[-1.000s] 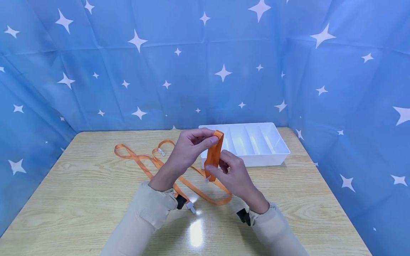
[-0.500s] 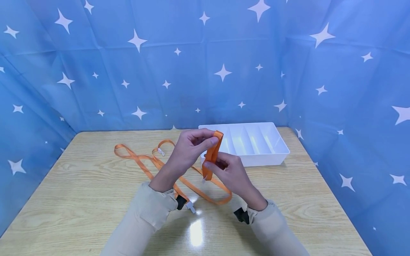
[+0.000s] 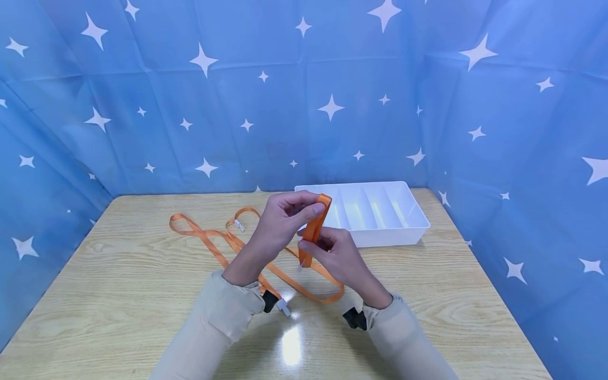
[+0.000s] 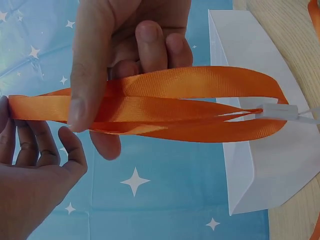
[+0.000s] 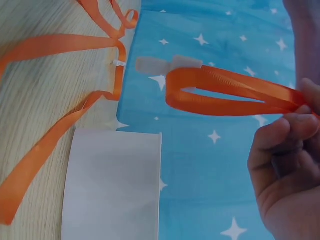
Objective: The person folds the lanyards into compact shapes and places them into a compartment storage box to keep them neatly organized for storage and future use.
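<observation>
Orange lanyard, folded into long loops, held up at the centre of the frame, white clip at its lower end. My judgement: stack the layers edge on edge and pinch firmly, since the loops bow apart near the clip in the left wrist view and could twist. My left hand: thumb and fingers closed together on the top fold. My right hand: pinching lower down, thumb in front, fingers behind. Beyond, right of centre: white divided tray. More orange strap lies across the surface, left to centre.
</observation>
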`<move>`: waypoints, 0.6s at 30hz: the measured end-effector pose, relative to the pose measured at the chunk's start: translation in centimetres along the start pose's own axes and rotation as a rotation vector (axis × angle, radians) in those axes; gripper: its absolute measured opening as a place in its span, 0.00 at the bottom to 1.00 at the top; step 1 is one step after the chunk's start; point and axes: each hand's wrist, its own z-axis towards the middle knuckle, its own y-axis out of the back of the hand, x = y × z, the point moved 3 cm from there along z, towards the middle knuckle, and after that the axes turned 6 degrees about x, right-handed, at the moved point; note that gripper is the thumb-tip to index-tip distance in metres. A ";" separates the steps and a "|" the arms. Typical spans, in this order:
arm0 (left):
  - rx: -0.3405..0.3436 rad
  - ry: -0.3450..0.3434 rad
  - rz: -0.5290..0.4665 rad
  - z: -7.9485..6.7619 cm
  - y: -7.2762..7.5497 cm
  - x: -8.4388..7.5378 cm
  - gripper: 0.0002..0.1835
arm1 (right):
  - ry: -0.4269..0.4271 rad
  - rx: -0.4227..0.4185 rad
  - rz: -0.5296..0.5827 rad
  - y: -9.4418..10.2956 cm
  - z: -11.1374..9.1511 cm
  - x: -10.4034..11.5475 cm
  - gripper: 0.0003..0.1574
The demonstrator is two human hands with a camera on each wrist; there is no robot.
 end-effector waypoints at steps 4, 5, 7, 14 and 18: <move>-0.002 -0.001 -0.002 0.0 0.1 0.0 0.11 | 0.000 0.016 0.017 0.1 0.1 -0.1 0.06; -0.003 0.001 -0.001 -0.1 0.1 0.0 0.11 | 0.002 0.018 0.019 0.1 0.1 -0.1 0.05; -0.007 0.008 0.000 -0.1 0.1 -0.1 0.11 | 0.010 0.021 0.028 0.1 0.0 -0.1 0.04; -0.029 0.023 0.004 -0.1 0.5 -0.2 0.12 | 0.020 0.026 0.038 0.1 -0.1 0.2 0.05; -0.051 0.007 0.012 -0.1 0.8 -0.3 0.11 | 0.004 0.036 0.056 0.2 -0.3 0.3 0.05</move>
